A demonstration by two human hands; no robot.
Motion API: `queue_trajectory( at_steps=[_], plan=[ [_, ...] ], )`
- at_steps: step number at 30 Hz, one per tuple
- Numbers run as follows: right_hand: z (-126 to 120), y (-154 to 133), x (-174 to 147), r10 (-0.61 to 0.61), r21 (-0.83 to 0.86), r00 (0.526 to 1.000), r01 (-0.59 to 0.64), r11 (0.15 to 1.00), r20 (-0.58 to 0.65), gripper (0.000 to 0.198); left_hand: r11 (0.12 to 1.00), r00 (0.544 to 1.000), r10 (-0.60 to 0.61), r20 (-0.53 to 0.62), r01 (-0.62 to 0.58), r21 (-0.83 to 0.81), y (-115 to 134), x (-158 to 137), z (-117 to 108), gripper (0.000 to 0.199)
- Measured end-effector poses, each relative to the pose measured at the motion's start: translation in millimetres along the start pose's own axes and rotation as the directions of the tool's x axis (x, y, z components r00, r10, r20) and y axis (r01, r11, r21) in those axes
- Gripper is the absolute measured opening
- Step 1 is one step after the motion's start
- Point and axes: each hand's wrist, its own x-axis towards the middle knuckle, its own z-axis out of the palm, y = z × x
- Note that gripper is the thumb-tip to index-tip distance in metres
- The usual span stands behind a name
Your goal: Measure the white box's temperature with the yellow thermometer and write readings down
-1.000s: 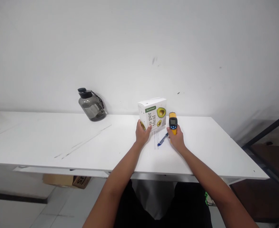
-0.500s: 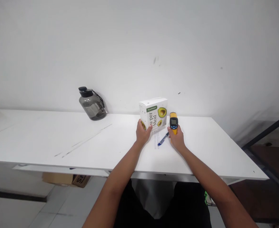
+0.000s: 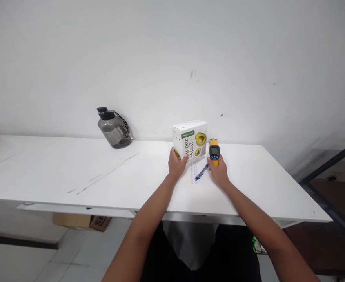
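Near the wall side of the desk [image 3: 137, 174], the left hand [image 3: 177, 164] has hold of a white "Nu-per Meal" carton [image 3: 194, 141] printed with avocados, its fingers curled round the lower left edge and the thumb on the front panel. The carton is roughly upright with its printed front towards the person; whether its base rests on the desk or is lifted slightly cannot be told. The right hand [image 3: 219, 171], just beside it, is closed round the handle of a yellow and black infrared thermometer [image 3: 214, 151], the thumb below the blue buttons and the display facing up to the person. A blue pen [image 3: 201, 172] lies between the hands, its far end close to the right thumb, over lines of small writing [image 3: 192, 177]. A grey water bottle [image 3: 113, 128] stands well apart to the left. The carton is likely light for its size and fairly stiff along its edges, but its flat panels could dent under a hard squeeze, and the smooth card may slide a little; a broad hold low across two opposite sides should suit it. The thermometer looks like rigid plastic, best gripped by its handle.
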Motion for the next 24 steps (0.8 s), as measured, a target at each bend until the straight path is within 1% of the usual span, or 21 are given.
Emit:
queue_trajectory(
  at_steps=[8,14,24],
  plan=[
    [0.7,0.1,-0.1,-0.016,0.007,1.0,0.016,1.0,-0.012,0.05,1.0,1.0,0.0,0.006,-0.001,0.01,1.5,0.0,-0.3,0.056],
    [0.6,1.8,0.6,-0.014,0.003,1.0,0.014,1.0,0.008,0.049,1.0,1.0,0.005,0.004,-0.005,0.021,0.1,0.3,0.1,0.056],
    [-0.2,0.4,-0.1,-0.017,-0.002,1.0,0.017,1.0,0.005,0.051,1.0,1.0,0.0,0.008,0.0,0.031,5.4,-0.3,-0.8,0.054]
  ],
)
